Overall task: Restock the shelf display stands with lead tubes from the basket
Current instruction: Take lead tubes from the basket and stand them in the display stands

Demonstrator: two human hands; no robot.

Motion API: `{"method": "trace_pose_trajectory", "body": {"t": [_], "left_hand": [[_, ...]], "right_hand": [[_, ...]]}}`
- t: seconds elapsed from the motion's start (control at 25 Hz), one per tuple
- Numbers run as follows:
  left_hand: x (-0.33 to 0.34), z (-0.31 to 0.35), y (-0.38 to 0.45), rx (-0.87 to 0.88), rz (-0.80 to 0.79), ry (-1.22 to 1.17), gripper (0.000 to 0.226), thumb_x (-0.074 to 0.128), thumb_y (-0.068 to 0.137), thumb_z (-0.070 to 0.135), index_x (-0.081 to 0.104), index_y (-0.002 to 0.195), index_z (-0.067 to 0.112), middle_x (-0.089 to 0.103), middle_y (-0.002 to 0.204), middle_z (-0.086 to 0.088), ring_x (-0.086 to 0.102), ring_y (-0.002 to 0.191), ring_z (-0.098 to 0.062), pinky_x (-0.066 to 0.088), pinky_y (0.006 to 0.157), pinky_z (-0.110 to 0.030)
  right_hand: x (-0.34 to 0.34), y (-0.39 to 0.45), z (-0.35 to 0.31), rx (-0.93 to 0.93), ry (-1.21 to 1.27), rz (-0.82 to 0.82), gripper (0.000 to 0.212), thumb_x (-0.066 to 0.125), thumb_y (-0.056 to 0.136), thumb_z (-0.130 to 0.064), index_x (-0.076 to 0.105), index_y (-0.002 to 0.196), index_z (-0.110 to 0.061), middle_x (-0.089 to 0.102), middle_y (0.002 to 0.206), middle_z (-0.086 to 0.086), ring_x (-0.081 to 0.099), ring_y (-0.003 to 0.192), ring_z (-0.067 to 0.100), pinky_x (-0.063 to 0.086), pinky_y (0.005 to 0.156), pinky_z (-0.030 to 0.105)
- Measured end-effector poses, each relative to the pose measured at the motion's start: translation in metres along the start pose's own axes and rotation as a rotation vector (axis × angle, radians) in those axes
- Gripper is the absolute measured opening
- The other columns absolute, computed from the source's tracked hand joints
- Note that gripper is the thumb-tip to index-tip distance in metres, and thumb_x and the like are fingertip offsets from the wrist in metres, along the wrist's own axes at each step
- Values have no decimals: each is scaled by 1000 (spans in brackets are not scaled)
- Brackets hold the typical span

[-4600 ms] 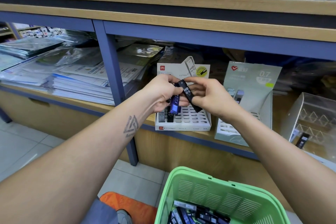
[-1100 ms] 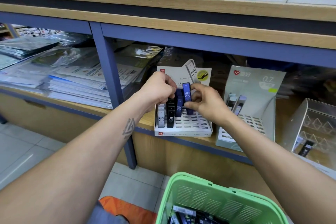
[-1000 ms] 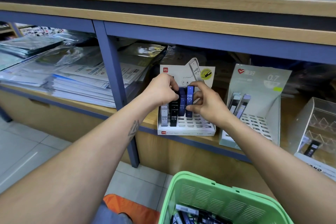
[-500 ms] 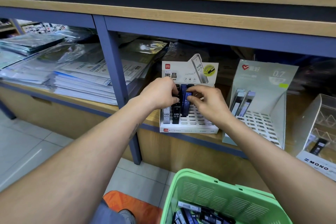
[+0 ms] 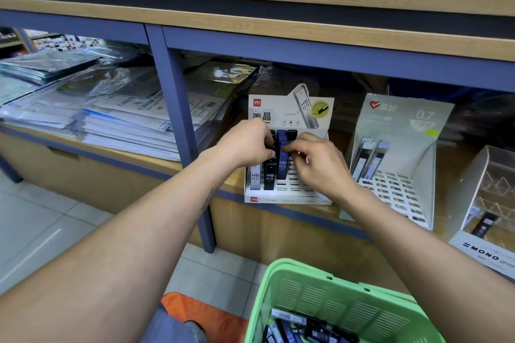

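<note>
Both hands at the white HB display stand (image 5: pixel 287 195): left hand (image 5: pixel 245 143) gripping spare black tubes, right hand (image 5: pixel 320 164) pinching a blue lead tube (image 5: pixel 282 166) into its slot; basket (image 5: pixel 331 298) below, well apart.

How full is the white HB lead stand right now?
Mostly empty: the white HB stand holds a few lead tubes at its left; bare slots fill the front and right.

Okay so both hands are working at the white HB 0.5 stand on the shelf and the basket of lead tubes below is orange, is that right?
Not quite: the basket is green, as the head view shows. Both the left hand and the right hand are indeed at the white HB 0.5 stand on the shelf.
</note>
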State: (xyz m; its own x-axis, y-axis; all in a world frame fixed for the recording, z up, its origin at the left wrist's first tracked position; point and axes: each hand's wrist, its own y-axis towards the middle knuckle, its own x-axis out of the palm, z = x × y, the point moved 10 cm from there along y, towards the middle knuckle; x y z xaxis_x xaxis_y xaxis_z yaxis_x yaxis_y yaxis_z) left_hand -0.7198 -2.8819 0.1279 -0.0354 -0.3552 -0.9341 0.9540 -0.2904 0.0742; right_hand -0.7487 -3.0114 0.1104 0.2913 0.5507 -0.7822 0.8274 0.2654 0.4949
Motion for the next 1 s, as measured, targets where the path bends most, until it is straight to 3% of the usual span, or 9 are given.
{"method": "trace_pose_trajectory", "body": {"t": [0.08, 0.16, 0.24, 0.32, 0.48, 0.6, 0.8, 0.92, 1.0], "left_hand": [[-10, 6, 0, -9, 54, -78, 32, 64, 95, 35, 69, 122, 18, 69, 121, -2, 65, 104, -20, 52, 81, -30], [-18, 15, -3, -62, 85, -453, 42, 48, 101, 48, 64, 122, 15, 72, 107, -5, 65, 73, -16, 50, 59, -27], [-3, 28, -9, -164, -83, -977, 57, 34, 101, 62, 59, 120, 15, 69, 93, -9, 44, 43, -12, 31, 36, -19], [15, 52, -18, -157, -305, -1211, 73, 28, 96, 73, 56, 123, 12, 60, 89, -16, 34, 39, -10, 21, 32, -16], [45, 92, -28, -95, -548, -1272, 84, 21, 94, 77, 44, 135, 8, 51, 88, -17, 32, 41, -12, 23, 32, -16], [56, 94, -26, -185, -476, -1287, 62, 32, 104, 57, 49, 125, 1, 60, 89, -20, 48, 49, -19, 37, 40, -22], [57, 107, -24, -143, -341, -1211, 11, 58, 96, -3, 62, 106, -6, 65, 88, -22, 67, 65, -23, 57, 58, -25], [56, 124, -22, -76, -256, -1244, 10, 68, 88, -6, 65, 97, -4, 67, 83, -17, 70, 68, -23, 61, 66, -27], [54, 139, -21, -14, -200, -1209, 9, 72, 85, -5, 66, 92, -1, 69, 79, -16, 70, 67, -24, 62, 65, -28]], "right_hand": [[-4, 0, 0, 12, 9, -24, 37, 56, 92, -6, 70, 123, -22, 66, 113, -7, 62, 102, 18, 54, 84, 40], [-18, -3, -1, 37, 94, 17, 41, 57, 92, -5, 67, 128, -21, 66, 110, -8, 61, 97, 14, 54, 85, 37], [-43, -3, 2, 120, 282, 111, 35, 58, 92, -7, 70, 122, -20, 68, 100, -13, 61, 85, 8, 52, 80, 30], [-66, -7, 2, 208, 497, 143, 28, 62, 94, -6, 73, 117, -18, 71, 95, -11, 62, 80, 2, 49, 74, 21], [-84, -25, -8, 224, 599, -2, 14, 73, 89, -3, 78, 98, -12, 76, 83, 1, 69, 74, 9, 56, 70, 23], [-98, -45, 16, 309, 537, 26, 8, 78, 85, -3, 78, 92, -5, 76, 81, 11, 69, 71, 13, 58, 71, 26], [-128, -91, 63, 473, 509, 99, 15, 85, 79, -6, 78, 81, -20, 77, 80, -1, 73, 76, 15, 61, 77, 33], [-133, -108, 77, 508, 472, 94, 21, 85, 77, -3, 75, 78, -21, 76, 78, 2, 73, 77, 33, 60, 77, 51], [-136, -117, 84, 515, 465, 75, 20, 85, 76, 1, 74, 82, -15, 76, 79, 7, 73, 76, 34, 59, 76, 51]]}}
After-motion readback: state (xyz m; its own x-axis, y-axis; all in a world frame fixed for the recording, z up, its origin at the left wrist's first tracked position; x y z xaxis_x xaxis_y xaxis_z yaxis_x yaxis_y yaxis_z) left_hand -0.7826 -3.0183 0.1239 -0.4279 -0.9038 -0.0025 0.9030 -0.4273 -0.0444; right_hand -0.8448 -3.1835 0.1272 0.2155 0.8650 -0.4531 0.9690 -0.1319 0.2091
